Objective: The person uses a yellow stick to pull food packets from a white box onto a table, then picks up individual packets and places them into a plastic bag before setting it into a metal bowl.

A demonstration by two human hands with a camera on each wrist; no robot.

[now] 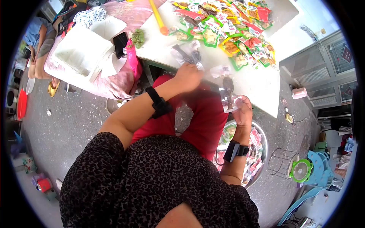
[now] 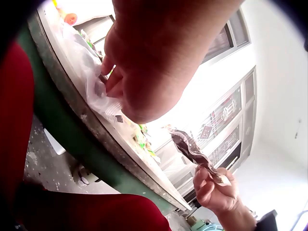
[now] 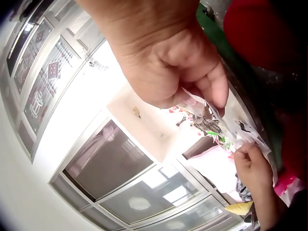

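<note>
My right hand pinches one end of a clear plastic packet with a long dark piece of food inside. In the left wrist view this packet is held up by its lower end, the dark piece slanting through it. At the table's near edge, my left hand has its fingers curled on a thin clear plastic bag with dark contents. The right wrist view shows the left hand as a loose fist at that plastic; its fingertips are hidden there.
Many colourful food packets are heaped on the white table. Below my right forearm stands a metal basin with more packets. To the left are a white foam box, a phone and a pink bag. A yellow stick lies farther back.
</note>
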